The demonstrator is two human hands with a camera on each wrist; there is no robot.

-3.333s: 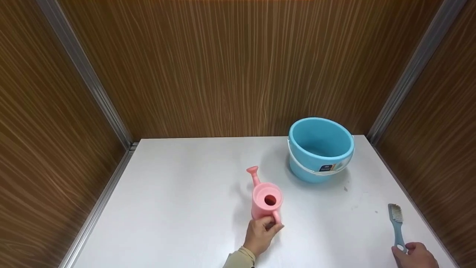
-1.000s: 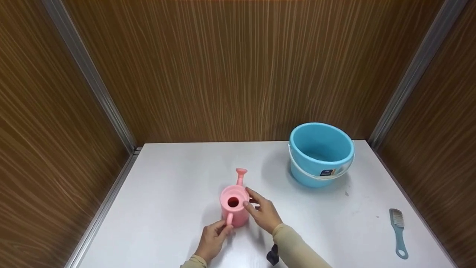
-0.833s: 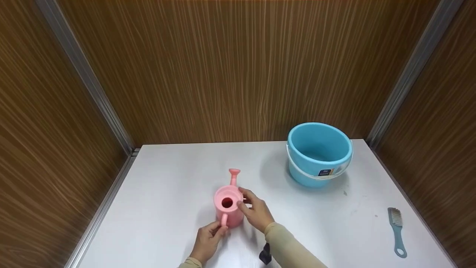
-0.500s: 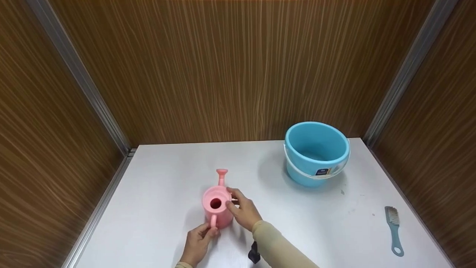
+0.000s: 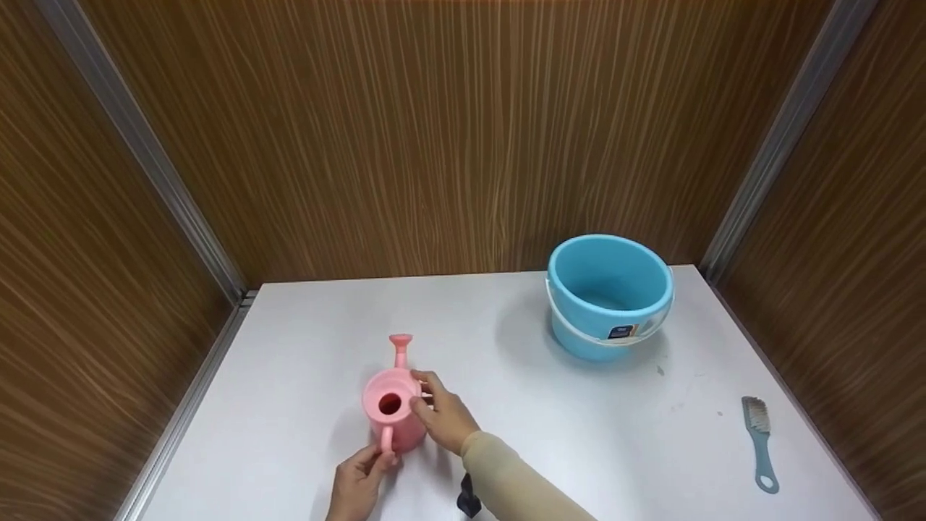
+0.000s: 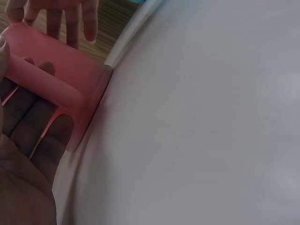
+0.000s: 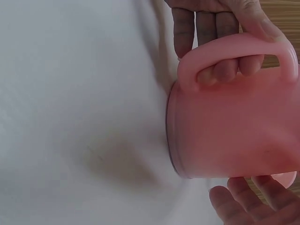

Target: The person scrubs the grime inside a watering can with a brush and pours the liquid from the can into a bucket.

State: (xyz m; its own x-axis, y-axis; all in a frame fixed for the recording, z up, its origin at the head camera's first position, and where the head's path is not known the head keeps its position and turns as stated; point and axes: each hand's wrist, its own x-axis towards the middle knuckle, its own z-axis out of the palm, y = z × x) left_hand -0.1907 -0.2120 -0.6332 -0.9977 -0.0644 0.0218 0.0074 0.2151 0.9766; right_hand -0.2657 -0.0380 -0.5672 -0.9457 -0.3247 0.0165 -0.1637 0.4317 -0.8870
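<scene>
A pink watering can (image 5: 394, 409) stands upright at the front left of the white table, its spout (image 5: 400, 351) pointing toward the back wall. My left hand (image 5: 356, 481) holds its handle; in the right wrist view, fingers (image 7: 225, 70) pass through the handle loop and the thumb lies along it. On the can's right side, my right hand (image 5: 447, 420) grips it near the top, thumb at the rim. The left wrist view shows the right hand's fingers (image 6: 72, 23) hanging down along the can's far side.
A light blue bucket (image 5: 597, 329) with a white bail stands at the back right. Near the right edge lies a blue-grey brush (image 5: 762, 452), bristles toward the back. Wood-grain panels (image 5: 376, 145) enclose the white table (image 5: 550, 427) at the back and sides.
The right hand has left the brush, which stays on the table, and now grips the watering can. Both hands have moved the can left, and its spout has swung rightward to point straight back.
</scene>
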